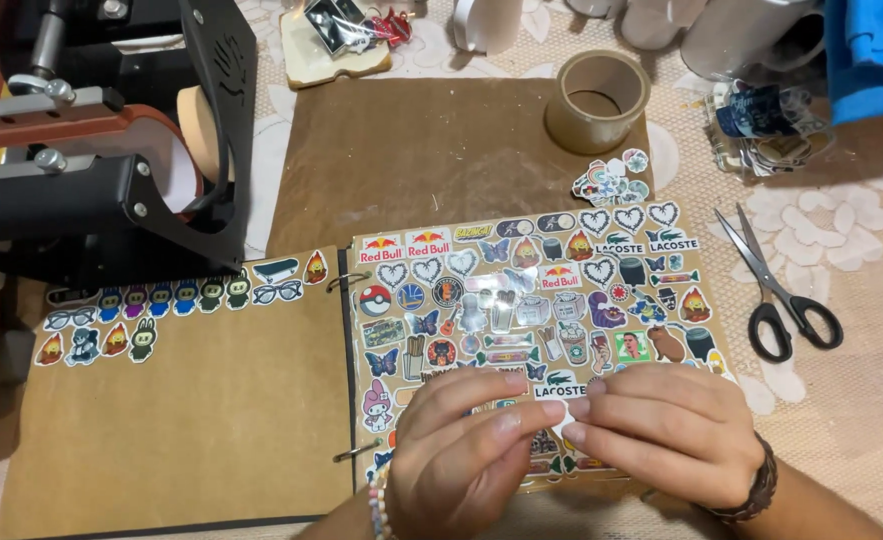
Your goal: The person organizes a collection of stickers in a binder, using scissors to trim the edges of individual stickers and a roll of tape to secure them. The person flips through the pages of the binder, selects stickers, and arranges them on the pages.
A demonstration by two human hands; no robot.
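— Lace-patterned tablecloth [861, 330] under everything, with a ring binder album [191, 420] lying open on it. How full are your pages?

— Your right page [531, 290] is nearly covered with stickers; your left page [211, 400] carries only a row along its top edge and is mostly bare brown.

— And your hands?

— Your left hand [461, 450] and right hand [661, 430] meet fingertip to fingertip at the bottom of the right page, pinching a small pale sticker [564, 408] between them. A loose pile of stickers [611, 180] waits near the tape roll [598, 100]; scissors [776, 285] lie to the right.
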